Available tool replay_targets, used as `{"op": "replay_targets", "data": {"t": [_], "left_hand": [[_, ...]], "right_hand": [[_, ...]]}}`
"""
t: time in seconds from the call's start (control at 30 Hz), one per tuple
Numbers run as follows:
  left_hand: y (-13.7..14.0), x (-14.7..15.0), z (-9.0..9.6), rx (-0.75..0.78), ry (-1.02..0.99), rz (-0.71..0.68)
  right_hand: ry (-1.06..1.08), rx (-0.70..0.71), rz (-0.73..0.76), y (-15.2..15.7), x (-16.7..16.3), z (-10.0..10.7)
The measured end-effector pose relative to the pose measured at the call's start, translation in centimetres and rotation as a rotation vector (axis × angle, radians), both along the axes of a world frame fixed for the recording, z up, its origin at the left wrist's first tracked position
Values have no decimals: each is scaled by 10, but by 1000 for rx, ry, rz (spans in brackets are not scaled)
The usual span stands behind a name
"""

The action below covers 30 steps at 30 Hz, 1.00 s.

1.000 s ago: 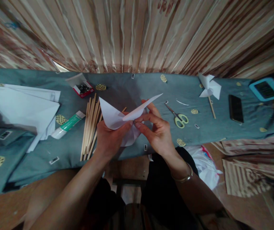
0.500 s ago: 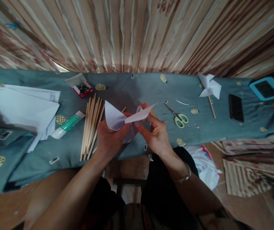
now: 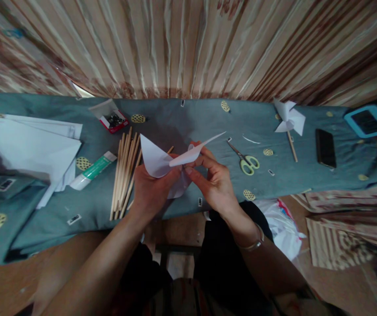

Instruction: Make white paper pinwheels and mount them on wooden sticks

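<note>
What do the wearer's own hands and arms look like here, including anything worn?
The left hand and right hand are ungloved, and the forearms are uncovered by sleeves. A slim, silvery bangle circles the right wrist; none shows on the left.

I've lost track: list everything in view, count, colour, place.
folded paper: 1, white, both hands
sticks: many, tan, left of paper
box: 1, red-white, beyond sticks
metal bits: several, dark, inside box
tube: 1, green-white, left of sticks
paper sheets: several, white, far left
scissors: 1, green-handled, right of paper
strip: 1, white, beyond scissors
pinwheel: 1, white, right of scissors
phone: 1, black, right of pinwheel
device: 1, blue-framed, far right
tablecloth: 1, grey-green, underneath
curtain: count unclear, brown, behind
bag: 1, white, lower right
bracelet: 1, silver, right wrist
left hand, right hand: one each, on paper
</note>
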<state>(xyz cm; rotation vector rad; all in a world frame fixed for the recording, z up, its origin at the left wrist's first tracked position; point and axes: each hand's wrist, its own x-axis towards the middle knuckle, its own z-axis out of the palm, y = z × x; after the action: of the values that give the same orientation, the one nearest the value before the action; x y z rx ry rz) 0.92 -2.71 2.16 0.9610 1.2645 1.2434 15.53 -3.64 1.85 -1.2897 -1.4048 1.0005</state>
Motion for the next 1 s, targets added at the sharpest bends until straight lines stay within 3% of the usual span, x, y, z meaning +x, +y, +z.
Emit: {"op": "replay_targets", "data": {"t": [0.3, 0.63, 1.0], "left_hand": [[0, 1, 0, 60, 24, -15], [-1, -4, -11, 85, 84, -71], [-5, -5, -6, 14, 25, -62]], "right_hand": [[51, -38, 7, 2, 0, -4], [77, -129, 13, 3, 3, -26], [53, -61, -22, -2, 0, -10]]}}
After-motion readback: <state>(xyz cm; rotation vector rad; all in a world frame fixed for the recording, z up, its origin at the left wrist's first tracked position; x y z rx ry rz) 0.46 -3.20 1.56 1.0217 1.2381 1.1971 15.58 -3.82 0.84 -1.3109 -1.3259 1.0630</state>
